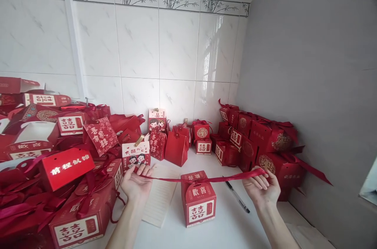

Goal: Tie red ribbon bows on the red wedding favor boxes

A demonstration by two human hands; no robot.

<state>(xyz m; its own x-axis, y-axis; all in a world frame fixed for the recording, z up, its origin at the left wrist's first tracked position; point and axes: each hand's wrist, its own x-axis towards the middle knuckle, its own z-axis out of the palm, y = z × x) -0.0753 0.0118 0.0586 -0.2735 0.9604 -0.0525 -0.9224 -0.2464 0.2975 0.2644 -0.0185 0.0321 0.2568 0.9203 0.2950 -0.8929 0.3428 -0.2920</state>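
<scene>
"Far left of the middle box (198, 202)?"
"Heap of red boxes (67, 123)."
"Next?"
"Left hand (137, 182), left of the middle box, grip pinched on one end of the red ribbon (229, 179). Lined paper (159, 200) lies flat between that hand and the middle box."
"Middle box itself?"
"Upright on the white worktop (229, 229), between the hands, ribbon stretched across its top."
"Right of it?"
"Pen (237, 195) just beside, then right hand (263, 190), grip pinched on the ribbon's other end. Stacked boxes (259, 137) behind, to the right."
</scene>
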